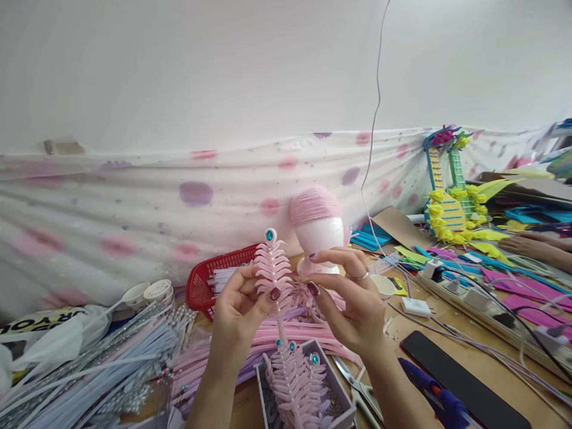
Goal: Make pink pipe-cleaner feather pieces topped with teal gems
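Observation:
Upright in my left hand [243,304] is a pink, feather-shaped fuzzy chenille ornament [273,268], pinched between thumb and fingers. A row of small pearls runs down its middle, and a teal gem [269,236] tops it. Just right of the ornament is my right hand [346,292], its thumb and fingers slightly apart near the fringed edge; nothing shows between them. Below, a grey box [333,363] holds several similar pink ornaments [295,381] with teal gems. The lower stem of the held piece overlaps them in view.
Behind stands a white foam head form [319,235] wrapped in pink yarn. A red basket [201,280], pink stems [286,336] and silver-grey stems [134,351] lie leftward. Rightward are scissors [357,387], a phone [460,381], a glue gun [433,393], a power strip [473,310] and another person's hand [522,244].

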Tool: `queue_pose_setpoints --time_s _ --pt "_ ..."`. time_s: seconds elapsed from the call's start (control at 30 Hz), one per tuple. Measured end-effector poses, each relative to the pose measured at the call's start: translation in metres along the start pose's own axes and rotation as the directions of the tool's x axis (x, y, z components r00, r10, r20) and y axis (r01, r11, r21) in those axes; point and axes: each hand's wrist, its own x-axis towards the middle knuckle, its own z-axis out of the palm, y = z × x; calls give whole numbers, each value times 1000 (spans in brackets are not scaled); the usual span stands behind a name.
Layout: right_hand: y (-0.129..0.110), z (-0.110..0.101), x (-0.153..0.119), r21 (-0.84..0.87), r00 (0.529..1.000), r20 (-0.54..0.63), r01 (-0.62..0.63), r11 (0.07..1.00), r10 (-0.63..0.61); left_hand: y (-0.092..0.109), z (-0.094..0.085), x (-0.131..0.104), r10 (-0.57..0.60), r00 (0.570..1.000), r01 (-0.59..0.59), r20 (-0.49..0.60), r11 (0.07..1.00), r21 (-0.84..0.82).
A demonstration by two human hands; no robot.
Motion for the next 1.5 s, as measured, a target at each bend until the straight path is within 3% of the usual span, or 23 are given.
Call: queue_pose_setpoints --time_s 0.1,0.3,0.5,0.63,0.83,1.03,1.23,1.37,1.5 --pt "2 -3 0 4 1000 29 -6 1000 5 2 -1 1 -21 1000 21 -8 999 45" --pt "2 -7 3 49 952 298 -84 995 65 5 -3 3 -96 995 93 33 992 91" --pt "4 -6 4 67 941 329 -114 991 86 2 -6 5 -70 998 67 10 981 181" --pt "7 -3 3 61 945 316 -112 992 87 3 -5 4 -47 999 44 7 969 244" --pt "8 1 3 16 971 236 -47 999 42 3 -6 3 -76 994 62 78 984 168" --pt "5 7 3 -32 993 116 10 999 -7 4 -6 2 -101 992 88 70 982 166" --pt "4 6 4 -48 997 67 46 998 -43 6 -1 4 -157 985 154 70 987 48" --pt "4 6 4 -86 997 22 71 994 -69 1 -1 5 -128 991 129 44 991 -27" --pt "3 5 5 -89 996 -14 91 992 -93 -3 -5 6 -166 981 172 99 983 -64"
